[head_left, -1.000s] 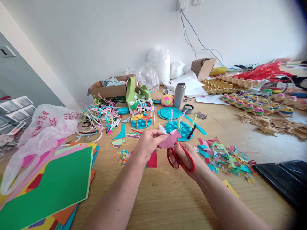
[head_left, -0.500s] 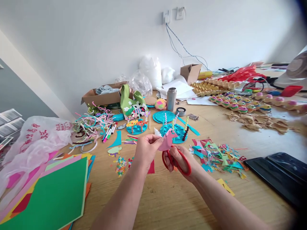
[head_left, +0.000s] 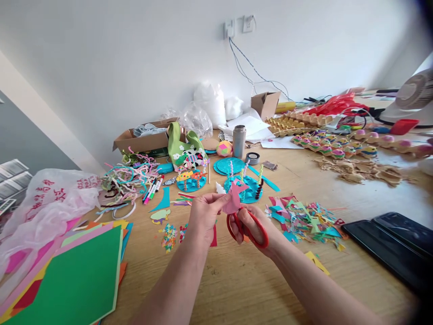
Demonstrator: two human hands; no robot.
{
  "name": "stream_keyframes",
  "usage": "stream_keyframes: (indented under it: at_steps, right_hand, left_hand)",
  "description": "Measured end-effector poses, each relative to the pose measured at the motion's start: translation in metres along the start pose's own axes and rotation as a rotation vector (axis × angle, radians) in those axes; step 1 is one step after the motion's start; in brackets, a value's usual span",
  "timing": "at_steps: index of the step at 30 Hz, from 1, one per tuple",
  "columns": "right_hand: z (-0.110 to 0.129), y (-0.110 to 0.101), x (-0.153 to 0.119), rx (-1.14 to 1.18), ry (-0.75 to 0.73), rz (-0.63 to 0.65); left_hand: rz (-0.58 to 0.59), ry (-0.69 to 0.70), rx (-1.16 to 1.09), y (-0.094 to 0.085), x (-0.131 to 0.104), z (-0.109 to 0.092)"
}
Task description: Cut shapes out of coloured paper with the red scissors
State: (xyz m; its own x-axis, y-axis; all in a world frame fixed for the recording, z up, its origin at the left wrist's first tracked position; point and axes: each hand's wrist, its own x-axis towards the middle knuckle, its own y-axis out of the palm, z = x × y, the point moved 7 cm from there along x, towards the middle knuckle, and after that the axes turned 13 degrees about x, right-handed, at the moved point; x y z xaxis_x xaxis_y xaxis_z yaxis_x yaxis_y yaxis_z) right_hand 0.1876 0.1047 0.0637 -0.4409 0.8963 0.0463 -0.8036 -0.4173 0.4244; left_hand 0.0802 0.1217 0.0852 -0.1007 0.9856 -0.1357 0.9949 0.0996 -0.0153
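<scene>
My left hand (head_left: pixel 206 216) pinches a small pink paper cutout (head_left: pixel 232 202) by its left edge, above the middle of the table. Red-handled scissors (head_left: pixel 259 234) are in my right hand (head_left: pixel 249 223), its fingers through the loops. The scissor blades are hidden behind the pink paper, so whether they are apart or closed does not show. Just beyond the hands stands a blue painted disc (head_left: pixel 248 192) with upright twisted pipe cleaners. A second blue disc (head_left: pixel 191 184) to its left bears orange and yellow paper fish.
Paper scraps (head_left: pixel 304 219) lie to the right, near a black phone (head_left: pixel 375 253). Coloured paper sheets (head_left: pixel 77 280) are stacked at front left. Pipe cleaners (head_left: pixel 131 176), markers (head_left: pixel 155 187), a metal flask (head_left: pixel 239 142) and egg trays (head_left: pixel 331 144) stand farther back.
The pink paper has turned a little in my left hand, and its dark drawn line no longer shows. The scissors stay beneath it. The camera view has shifted slightly.
</scene>
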Motion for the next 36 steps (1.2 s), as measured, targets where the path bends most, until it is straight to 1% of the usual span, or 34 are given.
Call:
stream_keyframes:
  at_steps: [4, 10, 20, 29, 36]
  right_hand:
    - [0.0007, -0.0017, 0.001, -0.028, -0.014, -0.005]
    - [0.0009, -0.0028, 0.0017, -0.001, 0.01, -0.044]
    - [-0.0015, -0.0053, 0.0004, -0.001, -0.021, 0.002]
    - [-0.0041, -0.008, 0.0014, 0.026, 0.002, -0.024]
    - [-0.0061, -0.0086, 0.0022, 0.054, 0.008, -0.027]
  left_hand:
    - [0.007, -0.013, -0.019, 0.0023, -0.0012, 0.0002]
    - [-0.001, -0.017, -0.066, 0.0046, -0.0034, -0.0004]
    - [-0.017, -0.009, -0.084, 0.0082, -0.0073, -0.0002]
    - [-0.051, 0.008, -0.115, 0.0093, -0.0073, 0.0005]
    - [-0.043, 0.001, -0.122, 0.0092, -0.0091, -0.0008]
